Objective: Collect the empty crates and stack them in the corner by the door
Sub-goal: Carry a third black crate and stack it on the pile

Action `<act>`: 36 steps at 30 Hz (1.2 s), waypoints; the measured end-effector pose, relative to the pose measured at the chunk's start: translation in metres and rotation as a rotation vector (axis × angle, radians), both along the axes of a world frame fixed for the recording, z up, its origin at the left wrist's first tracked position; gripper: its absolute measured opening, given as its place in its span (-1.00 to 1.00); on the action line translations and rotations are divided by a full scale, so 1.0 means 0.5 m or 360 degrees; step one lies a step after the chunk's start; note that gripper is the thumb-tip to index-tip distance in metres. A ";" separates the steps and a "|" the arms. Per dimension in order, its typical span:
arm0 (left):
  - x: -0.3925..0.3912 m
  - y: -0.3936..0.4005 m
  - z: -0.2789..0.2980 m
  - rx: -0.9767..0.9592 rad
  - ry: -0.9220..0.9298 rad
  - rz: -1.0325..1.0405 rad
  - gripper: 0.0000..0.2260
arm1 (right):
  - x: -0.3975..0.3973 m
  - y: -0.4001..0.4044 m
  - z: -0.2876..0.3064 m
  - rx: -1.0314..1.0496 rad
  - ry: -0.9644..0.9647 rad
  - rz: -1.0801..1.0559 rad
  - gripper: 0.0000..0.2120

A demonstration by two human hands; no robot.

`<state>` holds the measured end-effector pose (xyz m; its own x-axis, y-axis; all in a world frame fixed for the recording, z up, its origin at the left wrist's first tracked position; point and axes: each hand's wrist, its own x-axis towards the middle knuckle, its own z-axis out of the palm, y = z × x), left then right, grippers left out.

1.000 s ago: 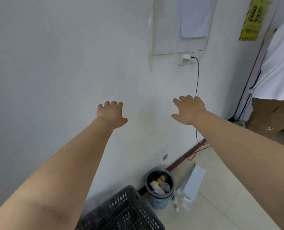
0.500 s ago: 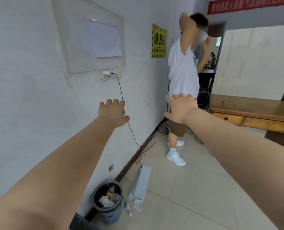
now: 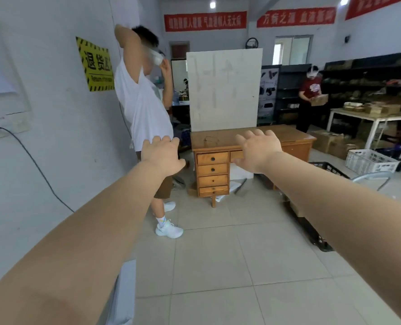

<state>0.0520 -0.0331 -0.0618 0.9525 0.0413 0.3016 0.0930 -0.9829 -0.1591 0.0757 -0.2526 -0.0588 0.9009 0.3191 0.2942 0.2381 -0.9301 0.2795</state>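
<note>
Both my arms reach forward at chest height, and neither hand holds anything. My left hand has relaxed fingers and hangs in front of a person in a white shirt. My right hand is spread, in line with the wooden desk beyond. A black crate sits on the floor to the right, mostly hidden behind my right forearm. A white crate stands farther right on the floor, near a white table.
A person in a white shirt stands close by the left wall. A wooden desk with drawers carries a white board. Another person holds a box by dark shelves. Cardboard boxes lie under the white table. Tiled floor lies ahead.
My view has swung right from the wall, bin and black crate to the open room. Both hands stay raised and hold nothing.
</note>
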 end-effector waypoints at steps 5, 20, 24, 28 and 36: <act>0.127 -0.150 0.026 0.0025 0.0006 -0.0347 -0.46 | 0.035 -0.138 0.001 0.0040 -0.0026 -0.0378 -0.39; 0.322 -0.628 -0.014 0.0121 0.0005 -0.1216 -0.45 | 0.010 -0.547 -0.052 -0.0002 0.0061 -0.1257 -0.36; 0.353 -0.759 -0.019 0.0115 -0.0019 -0.1294 -0.45 | 0.029 -0.672 -0.047 -0.0012 0.0051 -0.1317 -0.38; 0.395 -0.897 -0.014 0.0113 -0.0059 -0.1313 -0.46 | 0.075 -0.803 -0.040 -0.0019 0.0022 -0.1302 -0.40; 0.505 -1.154 0.005 0.0107 -0.0106 -0.1301 -0.46 | 0.198 -1.057 -0.017 -0.0007 -0.0033 -0.1230 -0.38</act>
